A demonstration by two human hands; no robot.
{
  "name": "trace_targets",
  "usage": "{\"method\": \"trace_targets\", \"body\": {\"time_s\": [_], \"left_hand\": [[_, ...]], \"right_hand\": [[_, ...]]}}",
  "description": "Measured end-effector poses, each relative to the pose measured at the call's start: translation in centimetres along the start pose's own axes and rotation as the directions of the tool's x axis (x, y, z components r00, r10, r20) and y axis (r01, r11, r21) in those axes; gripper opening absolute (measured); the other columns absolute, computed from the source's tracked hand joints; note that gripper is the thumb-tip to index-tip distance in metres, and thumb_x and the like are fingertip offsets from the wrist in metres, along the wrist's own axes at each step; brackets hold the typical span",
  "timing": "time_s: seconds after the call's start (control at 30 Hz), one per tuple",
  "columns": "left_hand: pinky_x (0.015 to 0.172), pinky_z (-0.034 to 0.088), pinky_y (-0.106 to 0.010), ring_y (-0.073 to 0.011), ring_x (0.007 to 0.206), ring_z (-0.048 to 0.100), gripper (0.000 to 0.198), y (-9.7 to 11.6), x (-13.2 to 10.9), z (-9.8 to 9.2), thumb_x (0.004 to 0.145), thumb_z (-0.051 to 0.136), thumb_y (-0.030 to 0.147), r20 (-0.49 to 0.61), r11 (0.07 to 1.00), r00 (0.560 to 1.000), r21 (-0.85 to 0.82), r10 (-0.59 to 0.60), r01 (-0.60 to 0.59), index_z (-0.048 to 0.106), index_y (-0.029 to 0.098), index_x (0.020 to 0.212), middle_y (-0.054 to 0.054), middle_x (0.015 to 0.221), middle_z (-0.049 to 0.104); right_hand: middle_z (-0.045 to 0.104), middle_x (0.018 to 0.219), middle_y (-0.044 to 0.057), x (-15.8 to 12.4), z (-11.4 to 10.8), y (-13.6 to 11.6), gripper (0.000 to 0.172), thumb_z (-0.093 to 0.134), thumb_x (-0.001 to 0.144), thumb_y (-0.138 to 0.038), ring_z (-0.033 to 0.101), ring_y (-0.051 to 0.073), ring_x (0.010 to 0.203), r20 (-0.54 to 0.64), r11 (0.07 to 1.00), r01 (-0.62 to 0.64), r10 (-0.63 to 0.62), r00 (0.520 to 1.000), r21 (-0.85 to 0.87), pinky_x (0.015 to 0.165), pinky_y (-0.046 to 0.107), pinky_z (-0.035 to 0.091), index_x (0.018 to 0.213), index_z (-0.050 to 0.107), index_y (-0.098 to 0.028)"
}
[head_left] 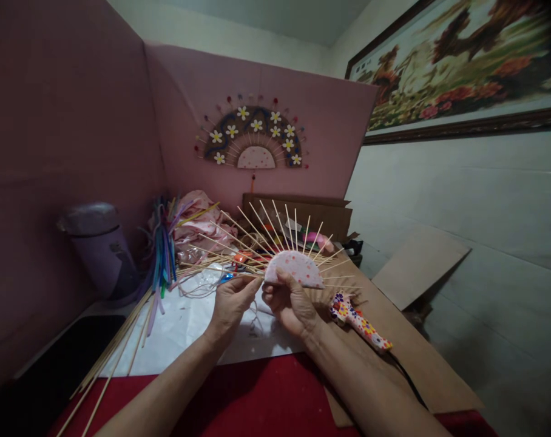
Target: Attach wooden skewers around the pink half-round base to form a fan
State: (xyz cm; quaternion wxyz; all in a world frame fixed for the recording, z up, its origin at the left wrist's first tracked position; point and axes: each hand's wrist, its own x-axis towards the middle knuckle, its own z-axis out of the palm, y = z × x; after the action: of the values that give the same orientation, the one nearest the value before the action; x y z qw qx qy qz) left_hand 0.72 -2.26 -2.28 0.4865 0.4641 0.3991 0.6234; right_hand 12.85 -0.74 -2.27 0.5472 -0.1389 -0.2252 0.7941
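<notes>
In the middle of the head view, a half-round piece covered in pink dotted cloth (298, 267) is held up, flat edge down. Thin wooden sticks (275, 221) fan out from its curved edge. My right hand (294, 306) grips the half-round piece from below, thumb across its front and fingers behind. My left hand (232, 303) is closed in a pinch at the piece's left corner, on the inner end of the lowest wooden stick. A glue gun wrapped in flower-patterned covering (361, 325) lies just right of my right hand.
A finished flowered fan (257, 127) hangs on the pink board behind. Pipe cleaners (161, 243), crumpled pink cloth (200, 221) and a purple lidded cup (105, 255) stand left. Loose sticks (116, 340) overhang the table's front. Cardboard (421, 364) lies right, with the glue gun's cord across it.
</notes>
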Motion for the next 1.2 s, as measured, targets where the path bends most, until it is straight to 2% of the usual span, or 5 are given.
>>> {"method": "trace_targets", "body": {"time_s": [0.2, 0.4, 0.63, 0.93, 1.2], "left_hand": [[0.043, 0.029, -0.020, -0.0072, 0.046, 0.039, 0.018, 0.0, -0.1, -0.4, 0.063, 0.069, 0.031, 0.074, 0.974, 0.982, 0.138, 0.172, -0.181, 0.072, 0.018, 0.074, 0.001, 0.054, 0.057], [0.042, 0.029, -0.019, -0.0058, 0.044, 0.037, 0.021, 0.6, -0.1, -0.8, 0.065, 0.068, 0.035, 0.121, 0.992, 0.992, 0.112, 0.037, -0.050, 0.068, 0.015, 0.075, 0.001, 0.054, 0.057], [0.056, 0.043, -0.024, -0.0137, 0.059, 0.055, 0.018, 0.2, 1.2, -2.1, 0.065, 0.067, 0.030, 0.138, 0.942, 0.971, 0.250, 0.195, -0.225, 0.071, 0.015, 0.075, -0.006, 0.069, 0.068], [0.069, 0.048, -0.030, -0.0207, 0.074, 0.063, 0.016, -0.2, 2.2, -3.0, 0.065, 0.067, 0.026, 0.158, 0.946, 0.975, 0.261, 0.155, -0.193, 0.072, 0.016, 0.076, -0.008, 0.079, 0.070], [0.063, 0.048, -0.029, -0.0191, 0.068, 0.063, 0.018, -0.5, 2.3, -3.2, 0.065, 0.066, 0.030, 0.139, 0.909, 0.969, 0.340, 0.205, -0.241, 0.071, 0.016, 0.075, -0.007, 0.074, 0.069]], "right_hand": [[0.058, 0.053, -0.003, -0.1, 0.0, -0.4, 0.018, 0.068, 0.064, -0.022, 0.050, 0.008, 0.044, -0.023, 0.998, -0.052, 0.052, 0.998, 0.018, 0.040, 0.017, 0.037, 0.067, 0.052, -0.016], [0.063, 0.058, 0.000, -0.1, -0.1, -0.5, 0.016, 0.067, 0.065, -0.023, 0.055, 0.010, 0.046, -0.016, 0.992, -0.109, 0.108, 0.994, -0.067, 0.040, 0.018, 0.038, 0.071, 0.054, -0.015], [0.067, 0.061, 0.004, -0.1, -0.3, -0.2, 0.019, 0.066, 0.066, -0.027, 0.064, 0.015, 0.056, -0.057, 0.982, -0.145, 0.139, 0.989, -0.122, 0.042, 0.018, 0.040, 0.073, 0.057, -0.011], [0.069, 0.071, 0.008, -0.2, -0.2, 0.0, 0.020, 0.061, 0.071, -0.025, 0.066, 0.015, 0.062, 0.009, 0.973, -0.180, 0.184, 0.983, -0.142, 0.043, 0.016, 0.040, 0.083, 0.059, -0.009], [0.066, 0.061, 0.003, -0.1, -0.5, 0.0, 0.017, 0.066, 0.067, -0.024, 0.064, 0.015, 0.056, -0.015, 0.977, -0.179, 0.179, 0.984, -0.119, 0.041, 0.017, 0.039, 0.074, 0.057, -0.012]]}}
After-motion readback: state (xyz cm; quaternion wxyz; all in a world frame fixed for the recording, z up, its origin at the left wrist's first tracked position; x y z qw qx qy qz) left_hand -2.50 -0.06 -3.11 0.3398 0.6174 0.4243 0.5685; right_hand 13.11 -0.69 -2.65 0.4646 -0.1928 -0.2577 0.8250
